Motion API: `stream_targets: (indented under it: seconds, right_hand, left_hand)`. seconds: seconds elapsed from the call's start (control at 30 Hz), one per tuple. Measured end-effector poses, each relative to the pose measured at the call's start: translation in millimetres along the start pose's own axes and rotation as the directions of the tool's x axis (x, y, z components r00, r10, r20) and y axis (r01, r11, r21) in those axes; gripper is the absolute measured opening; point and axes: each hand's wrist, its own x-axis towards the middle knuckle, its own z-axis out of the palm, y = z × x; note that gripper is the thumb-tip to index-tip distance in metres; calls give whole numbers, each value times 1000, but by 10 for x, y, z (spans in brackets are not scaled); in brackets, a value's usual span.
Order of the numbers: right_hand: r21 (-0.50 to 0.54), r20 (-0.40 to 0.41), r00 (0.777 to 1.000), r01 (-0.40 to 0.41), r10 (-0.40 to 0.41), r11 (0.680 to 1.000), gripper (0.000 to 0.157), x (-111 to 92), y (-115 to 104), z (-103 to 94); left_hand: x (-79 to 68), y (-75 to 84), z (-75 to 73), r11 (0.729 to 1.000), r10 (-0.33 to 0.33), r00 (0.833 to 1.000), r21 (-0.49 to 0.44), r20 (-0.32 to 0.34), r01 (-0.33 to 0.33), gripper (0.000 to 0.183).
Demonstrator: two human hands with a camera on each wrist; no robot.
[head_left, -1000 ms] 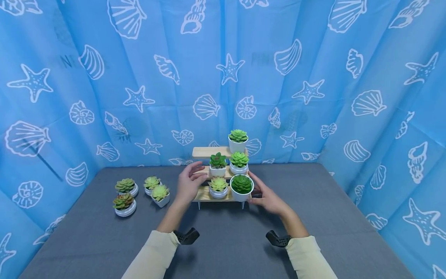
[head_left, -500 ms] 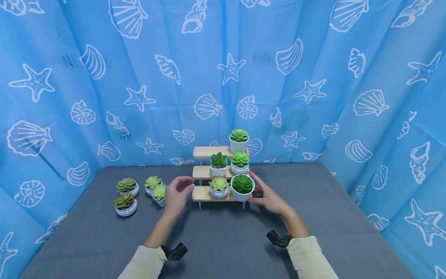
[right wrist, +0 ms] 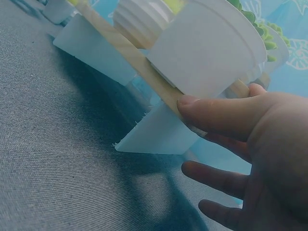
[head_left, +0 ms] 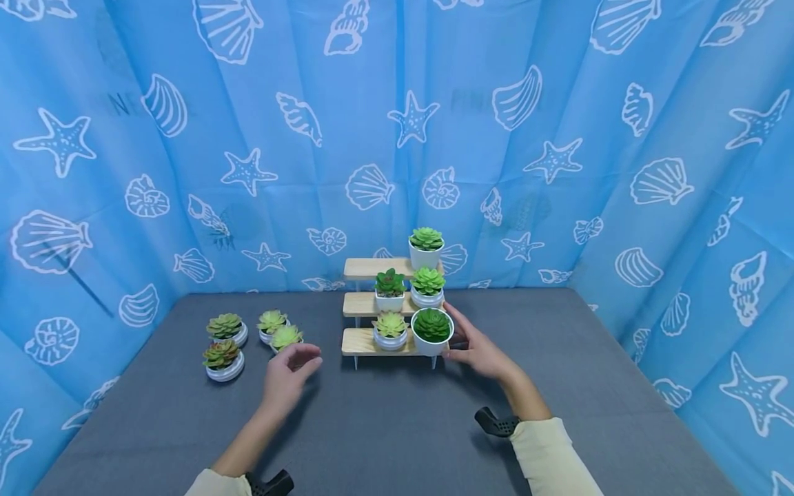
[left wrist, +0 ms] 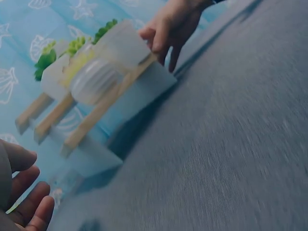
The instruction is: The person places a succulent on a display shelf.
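A three-tier wooden plant stand [head_left: 358, 342] with pale legs bears several potted succulents. My right hand [head_left: 482, 350] is at its right end. In the right wrist view the thumb touches the end of the lowest board [right wrist: 161, 89], beside a round white pot with a dark green succulent [head_left: 432, 325]; the lower fingers extend loosely, free of the stand. My left hand [head_left: 287, 380] is left of the stand, above the table, fingers slightly bent and holding nothing. Just beyond it, partly covered, is a light green succulent [head_left: 286, 335] in a white pot.
Left on the grey table [head_left: 397, 427] stand a yellow-green succulent [head_left: 271, 322], an olive-green one [head_left: 225, 326] and a reddish one [head_left: 221, 355], all in white pots. A blue shell-print curtain [head_left: 298, 165] hangs behind the table.
My left hand has moved left and toward me, away from the stand, to beside the loose potted succulents. The right hand stays at the stand's right end.
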Motion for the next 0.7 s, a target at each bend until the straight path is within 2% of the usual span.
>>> stream_targets:
  seconds: [0.2,0.3,0.47,0.6,0.7]
  right_hand:
    - [0,3,1000,-9,9,1000,91,0,-8,-7]
    - [4,3,1000,-2,2,1000,91,-4,-13,-9]
    - [14,-3,1000,-12,12,1000,91,-1,-24,-11]
    - [4,-2,1000,-18,19,1000,91,2,-13,-7]
    - [4,-1,1000,-5,5,1000,91,0,6,-6]
  left_hand:
    - [-40,-114,-184,998,-57,995,7,-82,58,13]
    - [-44,-143,-262,994,-105,985,25,-137,109,14]
    - [-42,-181,-340,986,-146,967,43,-210,158,19]
    - [-55,-214,-383,977,-186,954,57,-236,205,28]
    - [-57,-227,-414,972,-217,949,40,-231,232,35]
